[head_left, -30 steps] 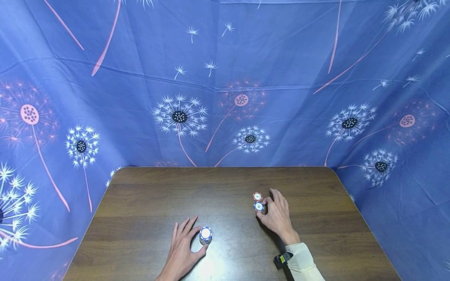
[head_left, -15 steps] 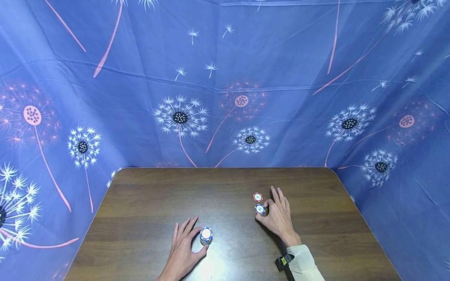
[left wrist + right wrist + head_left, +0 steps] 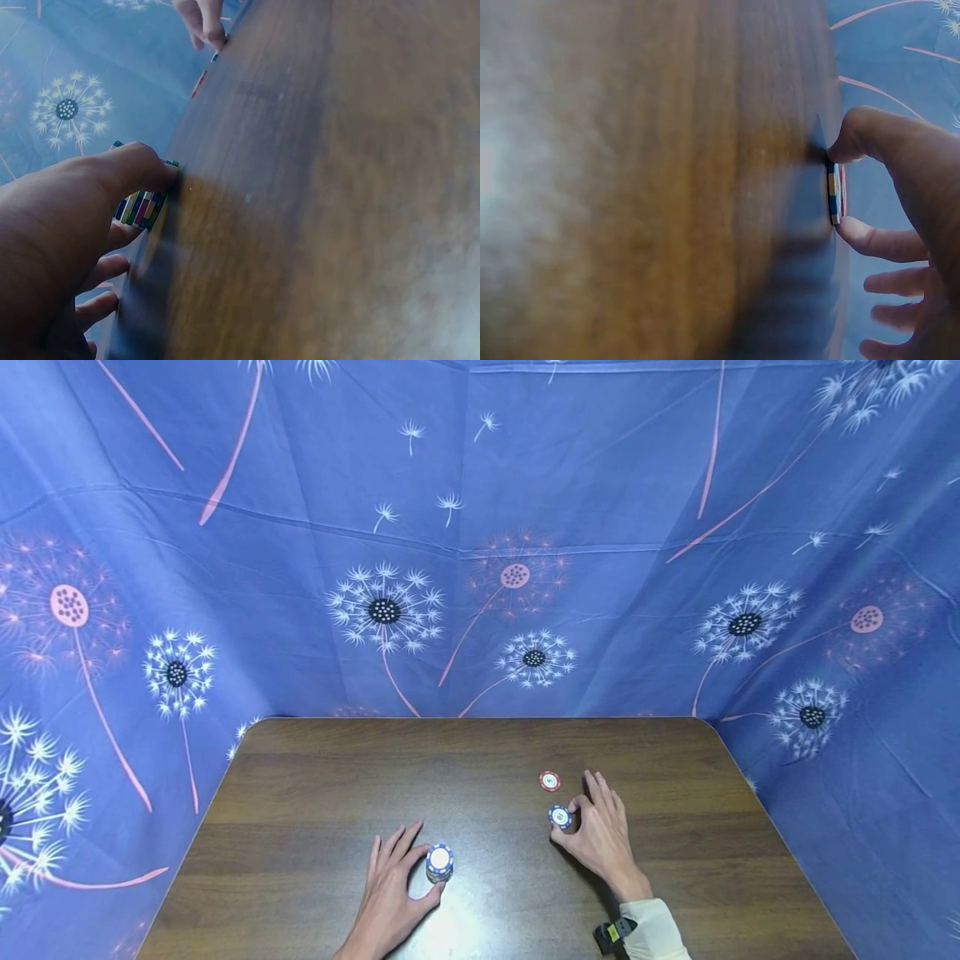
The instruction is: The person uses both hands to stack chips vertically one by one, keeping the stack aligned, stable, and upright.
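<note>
My left hand (image 3: 390, 889) holds a stack of poker chips (image 3: 439, 860) by its sides, thumb on the near side and index finger on the far side. The stack's top chip is blue and white. Striped, many-coloured edges of the stack (image 3: 137, 210) show in the left wrist view, partly hidden by the thumb. A single blue-and-white poker chip (image 3: 558, 816) lies between the thumb and index finger of my right hand (image 3: 603, 839), pinched at its edges. In the right wrist view this chip (image 3: 833, 193) is edge-on, at or very near the tabletop.
A red-and-white poker chip (image 3: 550, 781) lies flat on the wooden table (image 3: 337, 777), just beyond the blue one. A blue cloth with dandelion prints (image 3: 465, 527) hangs behind and beside the table. A dark wrist device (image 3: 615, 935) sits by the right sleeve.
The right hand has drawn the blue chip toward the person and slightly right, away from the red chip, so a gap now separates them. The left hand and stack keep their place.
</note>
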Demonstrator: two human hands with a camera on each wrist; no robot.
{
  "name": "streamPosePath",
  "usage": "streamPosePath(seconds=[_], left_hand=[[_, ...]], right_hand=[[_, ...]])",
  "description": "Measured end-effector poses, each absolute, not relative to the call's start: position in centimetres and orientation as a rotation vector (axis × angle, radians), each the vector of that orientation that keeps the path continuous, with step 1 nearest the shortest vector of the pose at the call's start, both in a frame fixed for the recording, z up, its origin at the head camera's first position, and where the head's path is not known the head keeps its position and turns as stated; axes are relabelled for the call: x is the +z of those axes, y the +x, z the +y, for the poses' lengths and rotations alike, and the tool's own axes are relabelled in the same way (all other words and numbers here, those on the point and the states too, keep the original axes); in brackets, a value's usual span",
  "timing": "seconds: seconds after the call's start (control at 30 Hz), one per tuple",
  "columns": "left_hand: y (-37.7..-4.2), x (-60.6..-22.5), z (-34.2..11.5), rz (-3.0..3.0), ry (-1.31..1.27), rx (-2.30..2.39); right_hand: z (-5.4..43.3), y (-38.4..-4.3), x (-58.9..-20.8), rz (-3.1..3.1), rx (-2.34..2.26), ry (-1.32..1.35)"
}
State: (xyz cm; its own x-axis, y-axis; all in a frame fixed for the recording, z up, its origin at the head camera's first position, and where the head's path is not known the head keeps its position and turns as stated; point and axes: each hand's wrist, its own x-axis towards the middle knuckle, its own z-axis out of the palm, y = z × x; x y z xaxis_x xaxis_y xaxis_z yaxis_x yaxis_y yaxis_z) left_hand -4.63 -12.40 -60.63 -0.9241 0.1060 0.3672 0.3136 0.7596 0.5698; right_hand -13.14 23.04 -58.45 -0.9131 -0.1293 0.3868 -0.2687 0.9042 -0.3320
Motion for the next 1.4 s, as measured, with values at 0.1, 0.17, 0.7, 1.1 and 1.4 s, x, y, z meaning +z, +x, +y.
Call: streamPosePath(seconds=[0.1,0.17,0.7,1.1,1.4], left_hand=[[-4.6,-60.7,-12.4,-2.643,-0.325,-0.931],[-4.6,-60.6,-12.4,-2.643,-0.324,-0.928],[-4.5,-60.6,-12.3,-2.630,-0.324,-0.942],[-4.6,-60.7,-12.4,-2.604,-0.344,-0.910],[-4.7,-60.8,-12.3,-2.603,-0.340,-0.917]], right_hand=[[23.2,-12.7,-58.5,-2.718,0.557,0.272],[23.3,-12.4,-58.4,-2.726,0.563,0.256],[23.6,-10.4,-58.5,-2.708,0.516,0.259],[22.3,-9.6,-58.1,-2.701,0.532,0.352],[20.0,-9.6,-57.6,-2.630,0.533,0.504]])
